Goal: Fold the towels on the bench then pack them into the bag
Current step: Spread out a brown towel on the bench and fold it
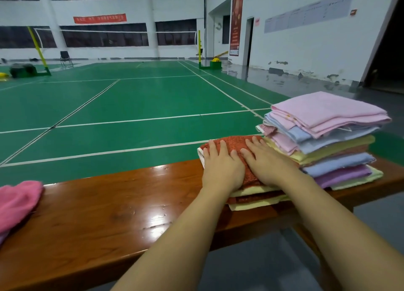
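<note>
Two bare forearms reached up from the near edge across the glossy reddish-brown wooden counter (105, 214). Left hand (222, 169) and right hand (265, 166) lay side by side, palms down, thumbs nearly touching. Fingers (213, 151) straight and slightly spread, pressing flat, gripping nothing. Beneath both palms: a rust-red, nubbly terry towel (234, 144), folded into a thick rectangle, long axis running away from the body toward the court. Under it, a short pile of pale yellow and dark red folded towels (258, 200), soft edges overhanging the near rim. Touching on the right, nearer the right hand: a taller stack of folded pastel towels (332, 137) in pink, blue, yellow and purple, thin cloth with loose, uneven hems. Well apart on the left, nearer the left hand: a crumpled pink fluffy towel (17, 203), apparently not yet folded. No bag in view. Likely smoothing the fold flat; next reach probably leftward for the pink heap. Beyond, a green court floor (131, 98) with white lines, net posts, white wall.
</note>
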Demonstrator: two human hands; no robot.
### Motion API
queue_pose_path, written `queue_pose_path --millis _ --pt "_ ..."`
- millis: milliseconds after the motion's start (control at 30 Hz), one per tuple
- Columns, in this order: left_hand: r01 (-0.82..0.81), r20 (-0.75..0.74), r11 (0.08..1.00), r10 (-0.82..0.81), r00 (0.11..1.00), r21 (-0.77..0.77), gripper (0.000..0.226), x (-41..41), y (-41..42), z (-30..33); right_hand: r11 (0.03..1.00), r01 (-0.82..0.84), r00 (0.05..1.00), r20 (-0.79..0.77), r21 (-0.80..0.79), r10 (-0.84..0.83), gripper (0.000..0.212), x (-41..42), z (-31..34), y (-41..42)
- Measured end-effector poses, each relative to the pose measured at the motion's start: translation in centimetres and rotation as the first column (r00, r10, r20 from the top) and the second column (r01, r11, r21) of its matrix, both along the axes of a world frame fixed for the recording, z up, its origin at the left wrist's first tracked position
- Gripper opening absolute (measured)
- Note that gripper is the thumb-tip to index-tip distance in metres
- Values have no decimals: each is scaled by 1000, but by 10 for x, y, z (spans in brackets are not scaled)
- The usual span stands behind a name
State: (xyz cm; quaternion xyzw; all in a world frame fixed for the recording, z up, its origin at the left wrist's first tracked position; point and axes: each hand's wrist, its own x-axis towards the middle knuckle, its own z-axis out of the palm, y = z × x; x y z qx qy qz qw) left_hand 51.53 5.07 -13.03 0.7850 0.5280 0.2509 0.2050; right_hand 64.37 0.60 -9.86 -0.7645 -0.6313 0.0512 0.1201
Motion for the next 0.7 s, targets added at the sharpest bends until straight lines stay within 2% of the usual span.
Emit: queue_pose_path --millis 100,200,300,367,467,533,633,700 --pt "-1 -81 1000 0 997 -5 70 1 1 1 1000 -7 1000 3 -12 7 64 -1 1 -1" --pt "32 33 997 -30 999 -64 58 -10 -7 14 1000 -7 1000 12 29 7 64 -6 11 -4" --pt "-2 145 999 7 989 -33 59 -27 -9 21 986 -31 999 23 163 28 60 -23 29 -4" --pt "-48 166 999 46 985 8 58 -45 -9 25 972 -86 996 47 220 77 58 -47 39 -1" --pt "-86 196 994 70 978 75 56 -89 -13 39 951 -214 977 71 224 203 57 -94 44 9" --pt "-131 117 987 120 986 96 52 -130 -10 40 939 -283 959 71 194 275 57 -127 42 18" --pt "-232 -78 965 242 967 125 51 -201 -5 28 920 -355 935 72 167 348 58 -178 38 33" --pt "-309 -120 941 325 938 136 52 -252 -11 24 897 -416 909 58 150 413 58 -219 36 42"
